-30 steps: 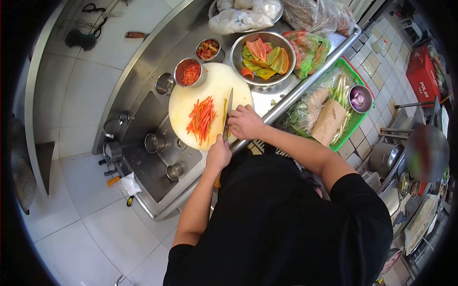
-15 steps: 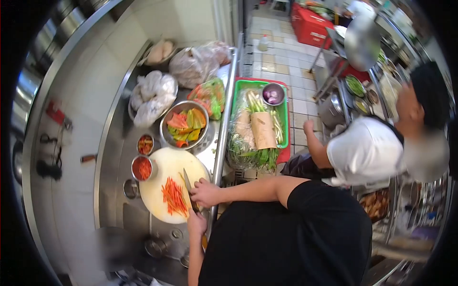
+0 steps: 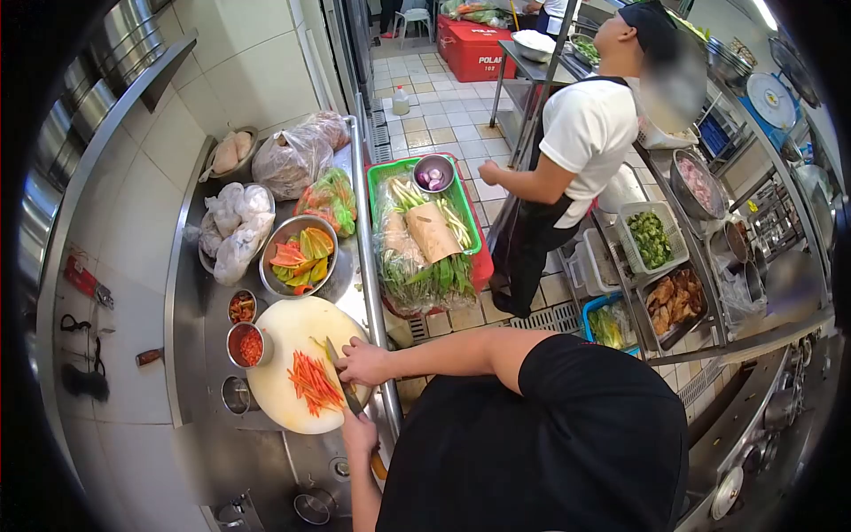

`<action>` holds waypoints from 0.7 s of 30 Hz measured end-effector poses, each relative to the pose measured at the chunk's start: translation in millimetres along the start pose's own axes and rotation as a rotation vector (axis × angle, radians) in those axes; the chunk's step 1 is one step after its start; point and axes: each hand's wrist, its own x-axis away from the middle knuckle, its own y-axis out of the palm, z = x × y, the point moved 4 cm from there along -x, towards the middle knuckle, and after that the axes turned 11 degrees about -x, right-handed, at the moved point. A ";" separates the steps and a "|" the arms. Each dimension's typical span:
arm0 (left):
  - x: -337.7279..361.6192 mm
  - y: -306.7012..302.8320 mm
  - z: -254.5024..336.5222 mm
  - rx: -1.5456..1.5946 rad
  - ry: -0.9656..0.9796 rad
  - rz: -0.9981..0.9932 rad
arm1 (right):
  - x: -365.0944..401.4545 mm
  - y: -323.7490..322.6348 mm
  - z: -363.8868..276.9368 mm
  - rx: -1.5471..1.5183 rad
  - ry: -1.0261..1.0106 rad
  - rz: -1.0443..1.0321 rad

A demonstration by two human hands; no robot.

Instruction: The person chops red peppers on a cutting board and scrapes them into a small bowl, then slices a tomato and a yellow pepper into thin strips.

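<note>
My left hand point(image 3: 358, 433) is closed round the handle of a kitchen knife point(image 3: 334, 356), whose blade lies along the right side of the round white cutting board point(image 3: 270, 399). Beside the blade, the bent fingers of my right hand point(image 3: 365, 363) press a mostly hidden piece of pepper to the board. A pile of thin red-orange pepper strips point(image 3: 314, 383) lies left of the knife. Past the board's far edge stands a steel bowl point(image 3: 266, 264) of red and yellow pepper pieces point(image 3: 312, 244). Two small steel cups, one holding chopped red bits point(image 3: 249, 346), stand at the board's left.
Bagged food point(image 3: 239, 230) and a bag of cut vegetables point(image 3: 328, 202) crowd the far counter. Right of the counter rail sits a green tray point(image 3: 464, 215) with leafy stalks and a bowl of purple onions point(image 3: 433, 174). A co-worker point(image 3: 576, 133) in a white shirt stands beyond it.
The view has swung rightward, so the counter appears further left and more shelves show at the right. Both my hands stay at the knife and board.
</note>
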 end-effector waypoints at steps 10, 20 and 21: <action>-0.1 -0.3 -24.1 0.166 0.013 -0.122 | 5.7 -0.3 7.1 0.010 0.043 -0.008; -31.1 33.3 -23.9 0.137 0.003 0.038 | 4.8 4.3 8.2 -0.029 -0.005 0.060; -23.7 24.0 -18.3 0.097 -0.023 0.010 | 5.2 1.3 8.6 -0.021 -0.018 0.091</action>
